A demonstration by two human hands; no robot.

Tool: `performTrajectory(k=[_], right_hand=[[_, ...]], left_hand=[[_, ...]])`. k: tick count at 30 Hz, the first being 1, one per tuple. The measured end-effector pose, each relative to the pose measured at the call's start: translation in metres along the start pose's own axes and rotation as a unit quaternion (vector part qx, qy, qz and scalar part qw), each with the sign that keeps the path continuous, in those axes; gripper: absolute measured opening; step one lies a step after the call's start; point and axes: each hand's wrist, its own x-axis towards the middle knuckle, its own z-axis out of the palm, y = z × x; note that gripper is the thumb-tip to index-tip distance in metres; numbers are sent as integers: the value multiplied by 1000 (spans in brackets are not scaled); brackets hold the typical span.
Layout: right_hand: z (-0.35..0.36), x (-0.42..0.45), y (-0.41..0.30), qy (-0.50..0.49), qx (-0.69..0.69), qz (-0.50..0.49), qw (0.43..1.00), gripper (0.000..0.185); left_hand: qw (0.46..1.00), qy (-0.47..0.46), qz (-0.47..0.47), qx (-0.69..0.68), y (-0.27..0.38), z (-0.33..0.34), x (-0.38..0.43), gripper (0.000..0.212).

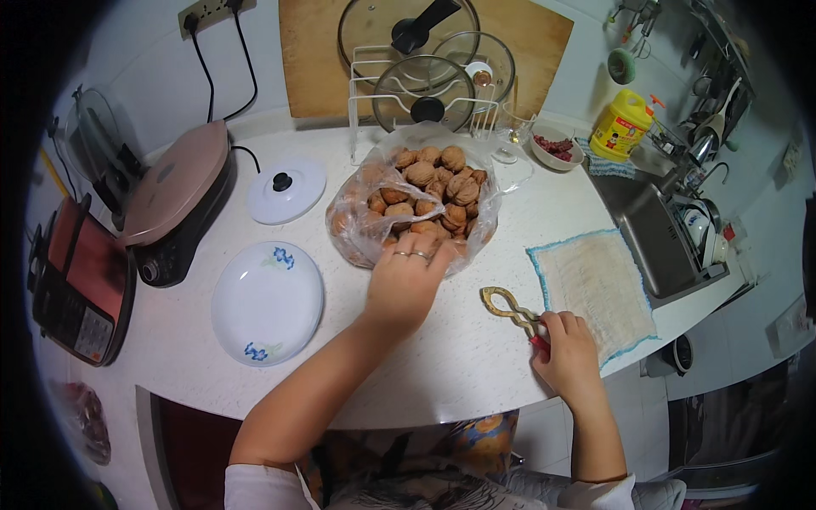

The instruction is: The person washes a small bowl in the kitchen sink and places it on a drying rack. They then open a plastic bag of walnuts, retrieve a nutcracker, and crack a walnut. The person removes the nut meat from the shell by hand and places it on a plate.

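My left hand (408, 280) reaches to the near rim of a clear plastic bag (347, 223) full of walnuts (464, 189); its fingertips are among the nuts, and whether they grip one is hidden. Over the counter, my right hand (566, 354) holds a metal nutcracker (507, 306) by its red handles, with the jaws pointing up and left. Left of the bag lies an oval white plate (268, 306) with blue flowers. A cream cloth (590, 287) with a blue edge is spread beside the nutcracker.
A white lid (287, 191) and an electric griddle (178, 185) stand at the left. Behind the bag are a white wire rack (352, 121) with glass lids, a glass (515, 124) and a bowl (556, 162) of reddish food. A yellow jug (619, 125) stands by the sink (656, 236).
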Motion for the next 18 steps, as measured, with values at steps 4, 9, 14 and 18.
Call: performTrajectory(k=[4,9,14,18], right_hand=[[-11,11,-1,102,-35,-30,994,48],[-31,36,-18,249,79,-63,963,54],[-20,59,-74,87,725,-65,680,36],[0,83,-105,-1,814,-27,580,19]], left_hand=[[989,50,-28,-133,13,-36,8,34],[943,-34,-55,-326,31,-42,-7,39],[749,-143,-224,-607,48,-33,-17,48],[607,-138,-321,-714,38,-29,-23,32]])
